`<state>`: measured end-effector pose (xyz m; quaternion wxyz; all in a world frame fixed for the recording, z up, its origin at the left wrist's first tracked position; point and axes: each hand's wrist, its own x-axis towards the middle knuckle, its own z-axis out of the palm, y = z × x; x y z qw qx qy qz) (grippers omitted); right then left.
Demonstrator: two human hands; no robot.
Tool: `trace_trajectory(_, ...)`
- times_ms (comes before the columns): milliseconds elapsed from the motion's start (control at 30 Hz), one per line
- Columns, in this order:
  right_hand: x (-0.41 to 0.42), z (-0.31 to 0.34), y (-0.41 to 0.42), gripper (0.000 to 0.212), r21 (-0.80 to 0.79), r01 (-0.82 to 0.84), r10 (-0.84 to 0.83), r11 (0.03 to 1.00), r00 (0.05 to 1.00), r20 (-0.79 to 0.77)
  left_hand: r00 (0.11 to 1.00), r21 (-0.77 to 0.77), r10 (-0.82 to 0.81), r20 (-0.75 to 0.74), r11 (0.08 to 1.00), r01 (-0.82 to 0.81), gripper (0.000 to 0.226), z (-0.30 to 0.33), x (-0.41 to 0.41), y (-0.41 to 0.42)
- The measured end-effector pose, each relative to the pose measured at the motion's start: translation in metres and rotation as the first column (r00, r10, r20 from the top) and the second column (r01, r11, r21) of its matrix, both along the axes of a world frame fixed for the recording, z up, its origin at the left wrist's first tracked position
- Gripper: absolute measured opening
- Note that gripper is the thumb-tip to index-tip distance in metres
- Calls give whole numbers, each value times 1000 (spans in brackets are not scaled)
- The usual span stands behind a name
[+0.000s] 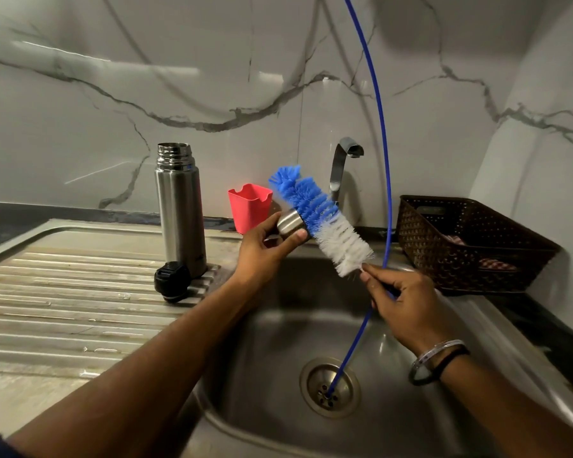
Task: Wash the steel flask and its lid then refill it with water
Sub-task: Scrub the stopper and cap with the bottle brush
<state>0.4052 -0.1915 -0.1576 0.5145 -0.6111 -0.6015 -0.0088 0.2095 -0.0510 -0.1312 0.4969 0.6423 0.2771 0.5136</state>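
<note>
Flask [180, 213] stood upright on drainboard [47, 292], mouth open, long axis vertical; black stopper [172, 281] laid at base. Steel lid [291, 222] gripped by left hand [265, 247] over sink [278, 358], rim toward brush [318, 219]. Brush handle pinched by right hand [407, 307]. Lid scrubbing judged underway; flask wash, refill left.

A red plastic cup [249, 206] stands against the marbled wall [113, 94], left of the steel tap [341, 166]. A dark woven basket [470, 246] sits on the tabletop [543, 325] at the right, checked cloth inside. A thin blue tube [382, 127] curves down into the sink drain [329, 386]
</note>
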Motion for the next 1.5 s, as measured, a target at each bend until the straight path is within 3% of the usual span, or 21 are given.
trace_trajectory(100,-9,-6,5,25,-8,-16,16,1000,1000,-24,987,247,151,-51,960,-134,67,0,2,-4)
trace_trajectory(200,-15,-12,9,26,-24,-33,32,999,998,-50,944,503,309,-112,837,-215,73,-2,5,-3)
trace_trajectory(267,-18,-12,7,27,9,-14,14,1000,1000,-21,933,446,317,-169,869,-215,68,-2,3,-3)
trace_trajectory(333,-19,-10,6,28,67,30,-33,997,998,46,957,301,213,-195,942,-148,51,-1,3,-3)
trace_trajectory(400,-19,-8,5,27,124,69,-86,990,987,137,986,131,86,-146,989,-67,35,-1,6,-1)
trace_trajectory(500,-11,-6,4,27,146,117,-155,982,946,286,994,-129,-111,-20,986,108,36,1,7,2)
trace_trajectory(533,-8,-6,3,27,141,138,-177,980,931,320,991,-107,-129,-40,987,124,36,2,7,1)
trace_trajectory(600,-6,-6,3,27,134,158,-196,978,917,348,984,138,-4,-178,990,29,34,2,6,1)
trace_trajectory(700,-13,-6,3,27,121,132,-163,984,939,303,939,492,272,-209,859,-140,64,0,5,-2)
trace_trajectory(800,-24,-9,3,25,96,122,-140,988,968,209,864,776,476,-164,603,-185,68,0,2,-2)
trace_trajectory(867,-26,-10,3,26,53,132,-138,990,980,143,808,898,579,-110,406,-169,65,-1,0,-1)
trace_trajectory(933,-27,-10,3,26,34,135,-138,990,983,119,792,922,602,-106,358,-149,63,-6,-2,3)
trace_trajectory(1000,-25,-7,2,25,56,139,-146,989,981,127,812,865,557,-178,482,-141,64,-9,-1,6)
trace_trajectory(1067,-23,-5,2,25,75,157,-169,985,967,191,860,698,445,-248,698,-160,66,-10,2,5)
trace_trajectory(1167,-20,-1,3,26,87,196,-214,977,915,341,982,200,77,-172,979,-41,43,-1,5,-3)
trace_trajectory(1233,-17,0,4,26,106,209,-234,972,890,391,989,-111,-148,-6,983,147,37,6,3,-5)
trace_trajectory(1333,-15,1,4,26,137,197,-237,971,882,407,950,-390,-227,216,872,297,39,17,2,-8)
trace_trajectory(1500,-15,1,4,28,161,199,-249,967,879,406,881,-503,-64,468,801,325,31,16,11,-9)
